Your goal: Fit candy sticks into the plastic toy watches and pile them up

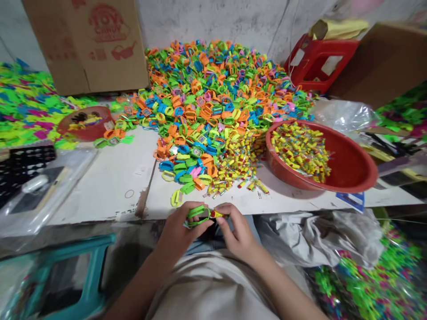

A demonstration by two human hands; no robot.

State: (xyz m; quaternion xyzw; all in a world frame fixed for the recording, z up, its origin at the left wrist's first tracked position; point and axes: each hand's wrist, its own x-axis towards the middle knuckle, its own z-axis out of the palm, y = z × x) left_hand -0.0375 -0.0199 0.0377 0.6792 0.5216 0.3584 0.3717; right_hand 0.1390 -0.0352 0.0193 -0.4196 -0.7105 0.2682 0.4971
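Note:
My left hand grips a green plastic toy watch band just below the near edge of the white table. My right hand pinches a small yellow-and-red wrapped candy against the band's end. Both hands sit close together over my lap. Just beyond them on the table lies a huge heap of toy bands in orange, green, blue and pink, with a spill of loose yellow candies at its front.
A red basin of yellow candies stands at the right. A smaller red bowl and a cardboard box are at the back left. A red stool is at the back right, a teal stool at the lower left.

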